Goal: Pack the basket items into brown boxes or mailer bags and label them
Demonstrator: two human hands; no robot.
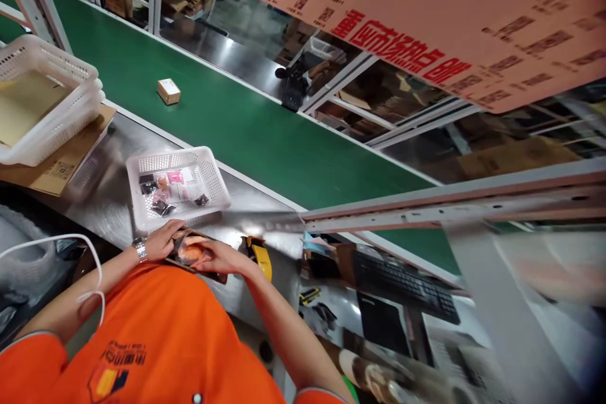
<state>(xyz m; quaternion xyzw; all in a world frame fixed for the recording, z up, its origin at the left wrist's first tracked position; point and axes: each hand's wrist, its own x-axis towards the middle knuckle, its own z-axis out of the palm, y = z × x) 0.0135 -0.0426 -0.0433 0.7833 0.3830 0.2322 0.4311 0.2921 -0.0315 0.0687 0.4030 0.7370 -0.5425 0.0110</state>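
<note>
Close against my orange shirt, a small open cardboard box (216,276) lies at the edge of the metal table. My left hand (163,240), with a watch at the wrist, grips the box's left side. The fingers of my right hand (215,257) are closed on an orange item in clear plastic wrap (190,253) in the box; its exact kind is unclear. Just beyond my hands stands a white perforated basket (215,186) with several small clear bags (177,186) of dark and pink-labelled items. Right of my right hand is a yellow and black tape dispenser (260,259).
A green conveyor belt (227,120) runs behind the metal table (120,132), carrying a small carton (169,91). Stacked white baskets (71,113) stand on flat cardboard at left. A metal frame bar (426,205), a keyboard (402,284) and a hanging pink sign (426,19) occupy the right.
</note>
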